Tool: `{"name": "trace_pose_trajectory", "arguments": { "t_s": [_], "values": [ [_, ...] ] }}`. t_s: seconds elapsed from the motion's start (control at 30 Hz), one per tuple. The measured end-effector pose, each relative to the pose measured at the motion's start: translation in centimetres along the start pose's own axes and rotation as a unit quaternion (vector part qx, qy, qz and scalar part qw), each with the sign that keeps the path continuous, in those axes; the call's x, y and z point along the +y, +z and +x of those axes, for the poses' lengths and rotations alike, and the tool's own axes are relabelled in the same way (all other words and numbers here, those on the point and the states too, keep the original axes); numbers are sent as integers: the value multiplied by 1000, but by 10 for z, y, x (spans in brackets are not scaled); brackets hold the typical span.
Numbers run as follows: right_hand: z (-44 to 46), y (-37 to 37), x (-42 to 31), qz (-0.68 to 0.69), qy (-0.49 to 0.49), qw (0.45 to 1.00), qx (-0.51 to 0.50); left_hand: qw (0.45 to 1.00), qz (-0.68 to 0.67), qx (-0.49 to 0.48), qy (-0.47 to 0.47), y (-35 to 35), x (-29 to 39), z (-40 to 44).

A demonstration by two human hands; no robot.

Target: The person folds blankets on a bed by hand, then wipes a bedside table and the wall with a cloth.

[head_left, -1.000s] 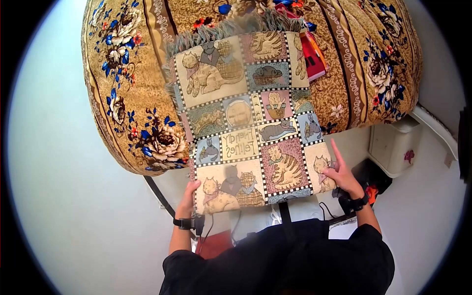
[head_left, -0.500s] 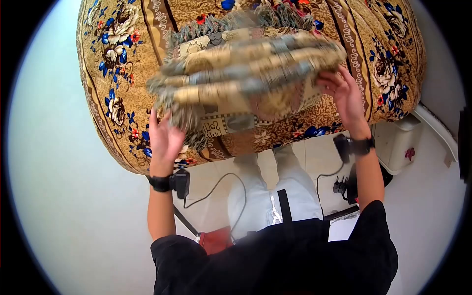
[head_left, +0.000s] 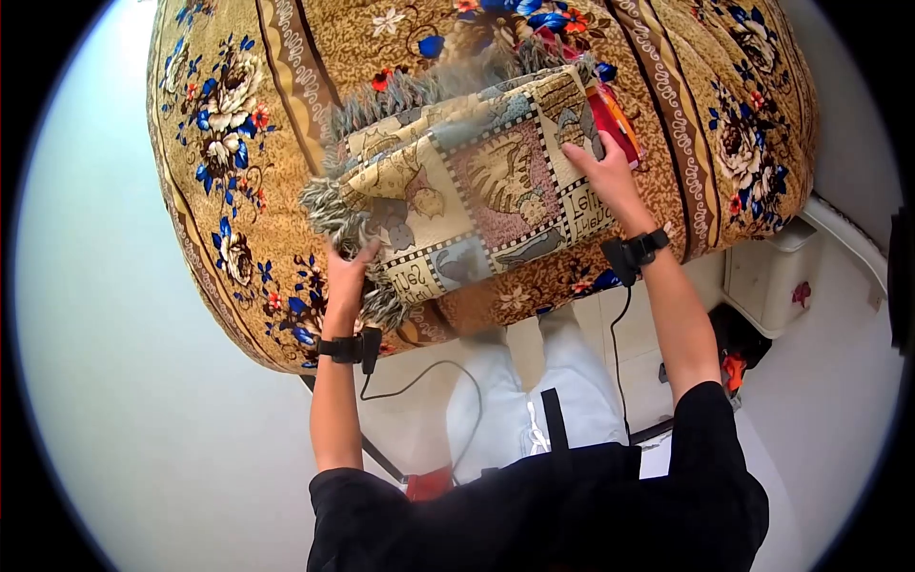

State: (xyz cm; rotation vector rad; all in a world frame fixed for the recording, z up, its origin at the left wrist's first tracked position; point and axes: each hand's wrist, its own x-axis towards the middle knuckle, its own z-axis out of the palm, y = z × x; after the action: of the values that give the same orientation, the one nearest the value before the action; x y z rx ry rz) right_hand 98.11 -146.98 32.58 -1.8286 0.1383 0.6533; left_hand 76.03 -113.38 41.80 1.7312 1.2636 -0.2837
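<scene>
A folded woven throw blanket with cat pictures, checkered borders and grey-green fringe lies on the flowered bedspread. My left hand is at its lower left corner, closed on the fringed edge, with the thumb on top and the other fingers partly hidden. My right hand rests on the throw's right part, thumb and forefinger spread over the cloth; the remaining fingers barely show. Beside that hand, a red and orange piece sticks out from under the throw's right edge.
Black bands with small boxes sit on both wrists, with cables hanging down. A pale cabinet-like piece stands at the right. Below the bed edge, my legs show above a tiled floor.
The throw's raised, blurred folds have come down and spread toward me, showing the cat panel. My right hand has moved left and down onto the cloth; my left hand has shifted right and lower.
</scene>
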Motion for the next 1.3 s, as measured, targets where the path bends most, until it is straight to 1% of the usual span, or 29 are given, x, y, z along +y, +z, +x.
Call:
{"name": "trace_pose_trajectory", "arguments": {
  "t_s": [0.07, 0.1, 0.13, 0.23, 0.3, 0.4, 0.43, 0.47, 0.5, 0.53, 0.6, 0.63, 0.67, 0.7, 0.73, 0.77, 0.8, 0.87, 0.9, 0.93, 1.0, 1.07, 1.1, 1.13, 1.2, 1.23, 1.27, 1.3],
  "values": [
    [3, -6, 6, 51, 14, 998, -33, 996, -20, 57, 70, 4, 11, 2],
    [2, -9, 4, 73, 9, 997, -21, 993, -7, 37, 112, 1, 20, 4],
    [-4, -11, 2, 94, 6, 996, -12, 992, -5, 56, 117, 3, 30, -1],
    [-18, -15, 13, 135, 10, 991, 16, 987, 55, 71, 136, -6, 42, 5],
    [-22, -17, 20, 163, 9, 985, 47, 978, 70, 85, 176, -7, 55, 8],
    [-16, -17, 25, 172, 9, 980, 99, 968, 55, 116, 216, -2, 69, 27],
    [-10, -15, 32, 152, -9, 984, 89, 970, 69, 127, 195, 4, 75, 32],
    [-3, -15, 35, 129, 7, 989, 73, 971, 84, 138, 175, 10, 83, 37],
    [3, -12, 34, 108, 21, 992, 60, 967, 112, 110, 203, 11, 77, 50],
    [10, -8, 32, 88, 32, 994, 50, 970, 181, 85, 135, 8, 72, 64],
    [18, 0, 30, 103, 23, 992, 73, 974, 199, 75, 79, 9, 64, 80],
    [20, -2, 30, 105, 39, 992, 62, 938, 254, 163, 169, 23, 82, 66],
    [20, -4, 30, 106, 57, 991, 52, 885, 302, 245, 257, 39, 97, 48],
    [16, -6, 32, 125, 62, 989, 43, 856, 292, 241, 353, 60, 123, 17],
    [12, -9, 34, 145, 65, 987, 33, 815, 321, 165, 454, 73, 130, 3],
    [10, -12, 36, 164, 65, 984, 20, 834, 306, 17, 459, 89, 137, -12],
    [6, -18, 43, 175, 108, 978, -31, 804, 408, -55, 429, 109, 134, -20],
    [-3, -32, 59, 200, 189, 952, -132, 798, 458, -49, 388, 147, 114, -13],
    [-14, -35, 52, 176, 168, 963, -114, 811, 454, -28, 369, 157, 107, 2],
    [-16, -38, 57, 179, 154, 960, -153, 821, 449, -9, 351, 164, 101, 17],
    [-19, -47, 69, 184, 125, 948, -226, 811, 474, -5, 343, 170, 98, 35],
    [-22, -49, 56, 134, 78, 962, -224, 820, 430, -17, 378, 173, 106, 41],
    [-24, -47, 52, 155, 61, 963, -210, 825, 377, -35, 420, 175, 118, 45],
    [-30, -44, 48, 177, 45, 963, -197, 798, 399, -32, 451, 180, 145, 37],
    [-41, -39, 46, 161, -13, 971, -178, 781, 361, -102, 499, 192, 175, 46],
    [-46, -39, 40, 150, -44, 973, -168, 817, 358, -167, 419, 199, 190, 47],
    [-52, -44, 30, 162, -52, 964, -206, 789, 417, -172, 417, 203, 197, 55],
    [-57, -43, 31, 143, -77, 964, -209, 802, 403, -228, 378, 204, 208, 54]
  ]
}}
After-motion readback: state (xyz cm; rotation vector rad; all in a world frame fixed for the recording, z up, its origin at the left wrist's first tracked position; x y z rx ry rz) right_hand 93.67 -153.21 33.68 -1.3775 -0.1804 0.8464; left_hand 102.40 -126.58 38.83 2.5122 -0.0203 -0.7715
